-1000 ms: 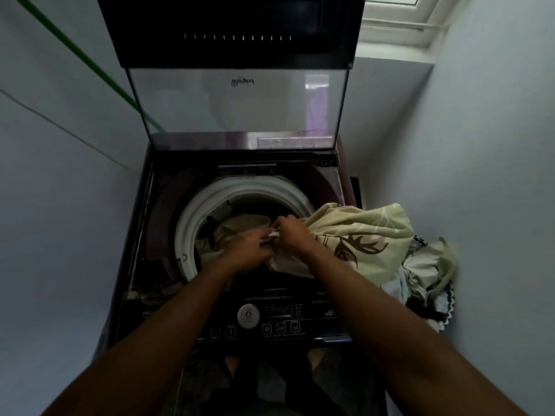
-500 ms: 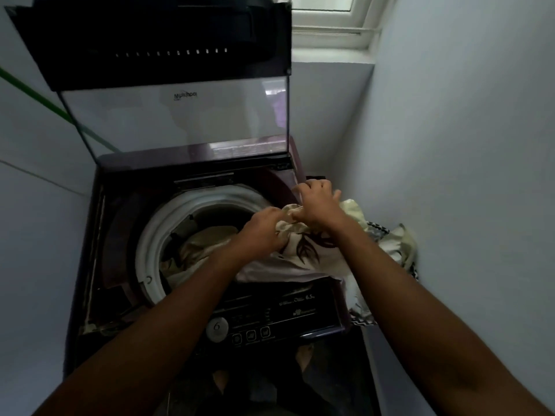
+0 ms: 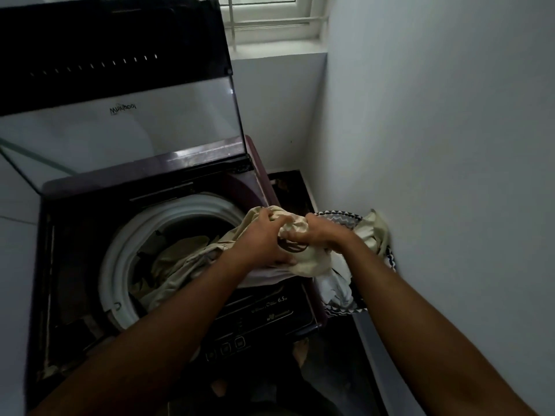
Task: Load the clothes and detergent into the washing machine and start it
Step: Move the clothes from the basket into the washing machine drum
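A dark top-loading washing machine (image 3: 264, 319) stands with its glass lid (image 3: 126, 130) raised. Its white drum rim (image 3: 120, 259) rings a tub that holds beige cloth (image 3: 180, 253). A cream patterned sheet (image 3: 312, 259) trails from the tub over the machine's right edge toward a basket. My left hand (image 3: 261, 238) and my right hand (image 3: 318, 232) both grip a bunched part of that sheet above the machine's right side. No detergent is in view.
A zigzag-patterned laundry basket (image 3: 351, 307) with more cloth stands in the narrow gap between the machine and the right wall. A window sill (image 3: 276, 43) sits behind the machine. The control panel (image 3: 240, 337) runs along the machine's front edge, and my feet show below it.
Both hands have moved right along the sheet, from over the drum to the machine's right edge. My view has turned right too, so the machine now sits further left.
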